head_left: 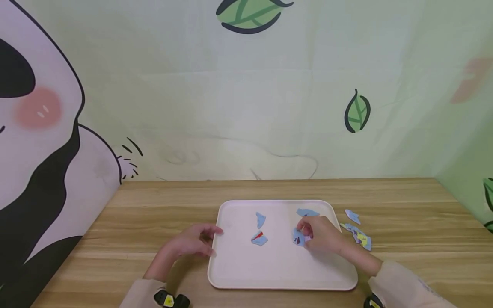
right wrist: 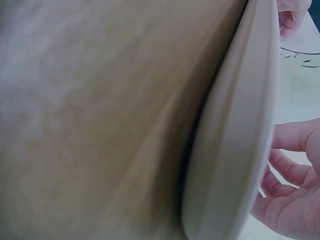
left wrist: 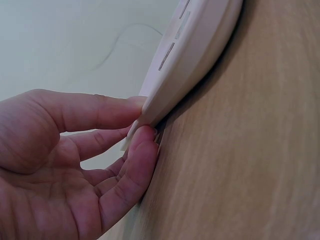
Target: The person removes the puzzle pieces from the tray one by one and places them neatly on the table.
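Observation:
A white tray [head_left: 239, 269] lies on the table, with several light-blue jigsaw puzzle pieces of irregular shape in it. My left hand [head_left: 194, 239] holds the tray's left rim, thumb and fingertips against the edge in the left wrist view. My right hand [head_left: 317, 233] reaches over the right side and pinches a puzzle piece [head_left: 297, 238], which the fingers partly cover. Just behind that hand lies another blue piece [head_left: 307, 212]. Left of the middle are a small blue piece [head_left: 260, 220] and a piece with a red patch [head_left: 259, 238]. The tray's wall hides the right fingertips in the right wrist view.
Outside the tray, on the right, lie a blue piece [head_left: 352, 216] and a yellow, purple and blue cluster [head_left: 362, 238] of pieces. The wood-grain table [head_left: 154, 205] meets a pale green wall [head_left: 269, 107] printed with leaves and a panda.

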Motion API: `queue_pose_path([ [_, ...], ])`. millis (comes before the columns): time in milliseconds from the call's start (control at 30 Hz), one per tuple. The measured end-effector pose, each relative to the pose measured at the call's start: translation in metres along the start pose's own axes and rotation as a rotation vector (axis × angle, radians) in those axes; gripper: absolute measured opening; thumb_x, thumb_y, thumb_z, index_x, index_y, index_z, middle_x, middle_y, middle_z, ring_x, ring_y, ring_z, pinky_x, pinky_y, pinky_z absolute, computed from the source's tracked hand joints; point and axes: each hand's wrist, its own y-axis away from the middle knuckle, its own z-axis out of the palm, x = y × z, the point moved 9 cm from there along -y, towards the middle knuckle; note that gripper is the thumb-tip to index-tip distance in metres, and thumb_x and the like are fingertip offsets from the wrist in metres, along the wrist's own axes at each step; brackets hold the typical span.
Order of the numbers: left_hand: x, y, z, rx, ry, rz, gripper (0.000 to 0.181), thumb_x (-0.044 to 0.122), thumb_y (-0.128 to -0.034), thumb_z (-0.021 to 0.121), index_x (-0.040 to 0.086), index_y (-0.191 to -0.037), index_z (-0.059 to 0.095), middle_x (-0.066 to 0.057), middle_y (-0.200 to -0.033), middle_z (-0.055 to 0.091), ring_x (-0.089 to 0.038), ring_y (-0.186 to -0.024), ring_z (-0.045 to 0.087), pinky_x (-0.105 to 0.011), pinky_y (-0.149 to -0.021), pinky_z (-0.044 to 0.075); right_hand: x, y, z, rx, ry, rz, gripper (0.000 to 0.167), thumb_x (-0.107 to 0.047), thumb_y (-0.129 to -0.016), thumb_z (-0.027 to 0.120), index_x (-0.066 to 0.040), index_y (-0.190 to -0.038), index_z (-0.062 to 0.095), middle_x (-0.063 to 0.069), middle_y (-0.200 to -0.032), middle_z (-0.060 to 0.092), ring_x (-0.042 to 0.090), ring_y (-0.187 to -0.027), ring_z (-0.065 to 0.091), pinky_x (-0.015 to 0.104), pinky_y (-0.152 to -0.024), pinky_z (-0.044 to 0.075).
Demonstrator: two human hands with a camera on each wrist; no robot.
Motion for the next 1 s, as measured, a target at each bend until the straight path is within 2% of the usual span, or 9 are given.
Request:
queue_pose_path([
  [233,-0.001,0.0,0.0,-0.006,-0.003,0.009,0.052,-0.007,-0.0657,0.07,-0.007,-0.115,0.054,-0.012,-0.097,0.048,-0.022,-0.086,0.045,-0.026,-0.06,0.045,0.003,0.002,-0.001,0.004,-0.022,0.006,0.023,0.006,-0.06,0.07,-0.004,-0.079,0.062,-0.002,-0.071,0.055,0.01,-0.064,0.046,0.02,-0.057,0.042],
  [500,0.001,0.001,0.0,-0.007,-0.016,0.021,0.051,-0.007,-0.066,0.07,-0.007,-0.114,0.054,-0.012,-0.096,0.048,-0.023,-0.087,0.044,-0.027,-0.064,0.044,0.013,0.001,0.001,-0.013,-0.066,0.068,0.025,0.006,-0.06,0.069,-0.004,-0.082,0.065,-0.002,-0.073,0.055,0.012,-0.068,0.047,0.021,-0.06,0.041],
  [667,0.002,0.001,0.0,-0.006,-0.021,0.022,0.05,-0.006,-0.0659,0.071,-0.007,-0.114,0.055,-0.012,-0.096,0.048,-0.023,-0.087,0.044,-0.027,-0.064,0.044,0.017,0.001,0.001,-0.033,-0.147,0.115,0.026,0.007,-0.062,0.066,-0.002,-0.087,0.066,0.002,-0.079,0.059,0.014,-0.07,0.052,0.023,-0.059,0.044],
  [867,0.0,0.001,0.0,-0.002,-0.019,0.004,0.051,-0.006,-0.0663,0.071,-0.006,-0.115,0.055,-0.012,-0.097,0.048,-0.023,-0.087,0.045,-0.028,-0.063,0.046,0.02,0.001,0.001,-0.07,-0.219,0.113,0.028,0.007,-0.065,0.066,0.002,-0.092,0.066,0.007,-0.087,0.062,0.017,-0.075,0.055,0.023,-0.058,0.046],
  [1000,-0.001,0.0,0.0,-0.008,-0.014,-0.005,0.051,-0.005,-0.0669,0.071,-0.005,-0.115,0.054,-0.012,-0.098,0.048,-0.023,-0.087,0.045,-0.028,-0.061,0.047,0.026,0.004,0.001,-0.104,-0.317,0.16,0.031,0.006,-0.067,0.067,0.005,-0.097,0.064,0.012,-0.092,0.062,0.017,-0.073,0.057,0.026,-0.054,0.048],
])
